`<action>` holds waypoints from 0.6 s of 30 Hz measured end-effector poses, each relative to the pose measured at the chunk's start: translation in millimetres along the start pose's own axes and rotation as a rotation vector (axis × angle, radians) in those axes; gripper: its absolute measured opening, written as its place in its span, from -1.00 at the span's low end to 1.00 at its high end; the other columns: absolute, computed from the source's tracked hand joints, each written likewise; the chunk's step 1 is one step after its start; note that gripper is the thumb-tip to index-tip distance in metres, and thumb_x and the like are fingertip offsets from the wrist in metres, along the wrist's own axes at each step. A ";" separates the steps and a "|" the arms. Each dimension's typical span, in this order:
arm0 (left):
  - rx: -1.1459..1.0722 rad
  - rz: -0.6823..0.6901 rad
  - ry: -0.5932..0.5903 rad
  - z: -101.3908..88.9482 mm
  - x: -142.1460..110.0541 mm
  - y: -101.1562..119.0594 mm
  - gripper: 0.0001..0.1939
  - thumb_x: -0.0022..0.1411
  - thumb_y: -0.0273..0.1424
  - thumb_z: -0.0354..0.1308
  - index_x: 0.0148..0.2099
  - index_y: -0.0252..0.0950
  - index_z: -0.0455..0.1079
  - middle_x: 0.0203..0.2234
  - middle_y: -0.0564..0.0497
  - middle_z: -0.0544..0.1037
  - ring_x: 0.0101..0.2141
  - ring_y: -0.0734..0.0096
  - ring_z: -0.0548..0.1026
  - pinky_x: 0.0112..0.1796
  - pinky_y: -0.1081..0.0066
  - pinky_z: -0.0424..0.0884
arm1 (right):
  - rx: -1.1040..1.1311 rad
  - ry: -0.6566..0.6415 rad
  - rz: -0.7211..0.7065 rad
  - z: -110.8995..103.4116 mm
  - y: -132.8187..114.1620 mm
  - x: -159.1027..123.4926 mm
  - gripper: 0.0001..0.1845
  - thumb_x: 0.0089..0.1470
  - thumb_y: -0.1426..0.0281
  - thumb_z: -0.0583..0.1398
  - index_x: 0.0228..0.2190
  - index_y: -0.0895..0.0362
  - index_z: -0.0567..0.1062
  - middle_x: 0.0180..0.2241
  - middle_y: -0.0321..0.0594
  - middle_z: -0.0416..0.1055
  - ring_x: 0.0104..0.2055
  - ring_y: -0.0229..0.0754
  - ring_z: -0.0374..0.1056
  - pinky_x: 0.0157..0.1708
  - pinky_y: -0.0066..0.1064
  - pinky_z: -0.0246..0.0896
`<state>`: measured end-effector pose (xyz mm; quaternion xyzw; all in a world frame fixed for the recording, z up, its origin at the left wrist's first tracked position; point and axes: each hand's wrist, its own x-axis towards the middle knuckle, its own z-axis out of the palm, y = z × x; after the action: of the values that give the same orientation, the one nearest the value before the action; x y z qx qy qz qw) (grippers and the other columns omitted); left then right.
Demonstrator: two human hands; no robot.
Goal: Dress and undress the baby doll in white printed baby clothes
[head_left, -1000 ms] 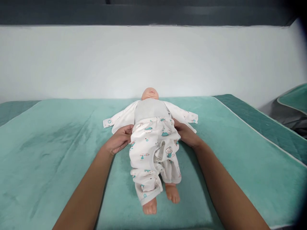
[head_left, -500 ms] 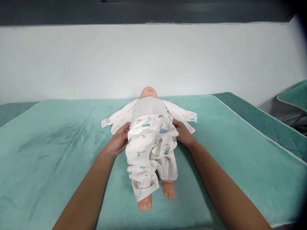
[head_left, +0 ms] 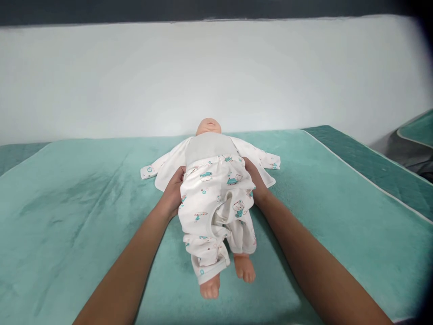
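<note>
A baby doll lies on its back, feet toward me, in a white long-sleeved top spread open at both sides and a grey-white layer over its belly. White baby trousers with teal animal prints reach its waist; one leg is bunched, and both bare feet stick out. My left hand is closed on the trousers at the left of the hip. At the right side, my right hand grips them too, its fingertips hidden behind the cloth and the doll's body.
Under the doll is a teal plush mattress cover with a pale piped edge at right. A white wall rises just behind the doll's head. A folded teal and grey item lies at the far right.
Both hands have slid slightly up along the hips and closer around the sides. The trousers' waistband sits a little higher. The camera view has shifted slightly.
</note>
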<state>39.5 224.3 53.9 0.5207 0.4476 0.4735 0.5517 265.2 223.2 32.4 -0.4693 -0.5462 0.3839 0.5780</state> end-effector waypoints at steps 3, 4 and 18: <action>-0.010 0.010 -0.009 -0.3 3.9 -3.0 -0.72 -0.03 -0.25 0.31 -0.33 -0.22 0.31 -0.51 0.15 0.35 -0.46 0.45 0.32 -0.46 0.49 0.24 | 0.112 -0.076 -0.002 -1.3 3.8 1.7 -0.73 -0.08 0.19 0.32 -0.42 0.04 0.37 -0.36 -0.26 0.39 -0.31 -0.14 0.27 -0.30 -0.30 0.23; -0.014 0.019 -0.009 -0.1 4.6 -2.9 -0.72 -0.03 -0.24 0.31 -0.33 -0.21 0.30 -0.51 0.15 0.34 -0.46 0.45 0.31 -0.46 0.48 0.24 | 0.147 -0.101 0.008 -2.0 5.9 2.5 -0.75 -0.06 0.21 0.31 -0.41 0.04 0.38 -0.36 -0.27 0.40 -0.32 -0.15 0.28 -0.30 -0.30 0.23; 0.033 0.065 0.008 -6.4 5.5 -10.4 -0.63 -0.06 -0.23 0.32 -0.19 -0.21 0.37 -0.24 0.07 0.50 -0.20 0.29 0.43 -0.31 0.43 0.38 | 0.232 -0.130 0.068 -8.0 18.5 4.6 -0.79 -0.08 0.25 0.31 -0.41 0.02 0.40 -0.39 -0.34 0.45 -0.34 -0.16 0.33 -0.35 -0.31 0.28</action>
<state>34.6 230.6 43.2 0.5421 0.4403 0.4858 0.5256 274.9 231.5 16.2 -0.3916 -0.5182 0.4933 0.5786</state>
